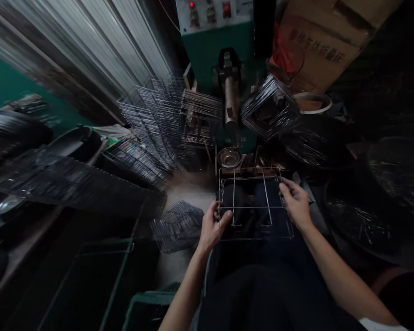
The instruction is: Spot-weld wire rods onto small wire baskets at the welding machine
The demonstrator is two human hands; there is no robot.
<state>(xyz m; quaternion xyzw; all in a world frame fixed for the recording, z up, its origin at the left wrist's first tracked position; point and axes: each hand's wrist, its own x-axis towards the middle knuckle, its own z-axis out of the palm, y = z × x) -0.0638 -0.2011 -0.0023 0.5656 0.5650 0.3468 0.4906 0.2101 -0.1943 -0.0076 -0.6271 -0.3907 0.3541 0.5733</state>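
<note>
A rectangular wire frame (pixel 251 208) with thin crossing bars is held above my lap, below a green machine (pixel 207 50). My left hand (pixel 214 226) grips its left side, thumb and fingers closed around the wire. On the opposite side, my right hand (pixel 296 201) pinches the frame near its upper right corner. The machine's metal arm (pixel 231 101) points down toward a small round metal dish (pixel 229 157), which sits just beyond the frame's far edge.
Stacked wire racks (pixel 152 119) stand left of the machine, and another stack (pixel 179 225) lies on the floor. More wire frames (pixel 271 108) hang to its right. Dark basins (pixel 359 225) holding wire pieces are at the right. A cardboard box (pixel 317 50) stands behind.
</note>
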